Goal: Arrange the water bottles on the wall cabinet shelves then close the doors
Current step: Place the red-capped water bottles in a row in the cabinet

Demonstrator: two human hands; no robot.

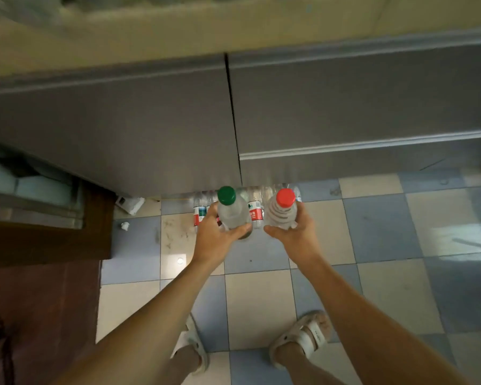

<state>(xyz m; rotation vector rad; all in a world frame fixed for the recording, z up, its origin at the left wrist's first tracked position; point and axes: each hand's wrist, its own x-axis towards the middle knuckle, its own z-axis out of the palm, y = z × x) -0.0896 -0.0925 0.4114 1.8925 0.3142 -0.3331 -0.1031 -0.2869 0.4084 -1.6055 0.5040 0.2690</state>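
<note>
Hands gripping two bottles over a checkered floor

Hands first: the left hand (216, 238) is wrapped around the lower body of a clear bottle with a green cap (232, 210), fingers curled tight on it, the bottle upright with its cap toward the camera. The right hand (292, 235) is clamped the same way on a ribbed clear bottle with a red cap (282, 211). The two bottles are held side by side, close together but not touching, with both forearms stretched forward.

Just beyond the hands, a group of water bottles (254, 208) with red and green labels stands on the floor (257, 301), right against the foot of the grey cabinet doors (156, 123); the held bottles partly hide this group. The two doors are shut, with a thin dark seam between them, and a pale handle rail (367, 147) runs along the right door.

The floor is tiled in blue and cream squares, scuffed near the bottles. A small white cap-like object (125, 226) lies on a tile to the left, near a dark brown wooden piece (47, 240). Two feet in white sandals (303, 336) stand on the tiles near the bottom edge.
</note>
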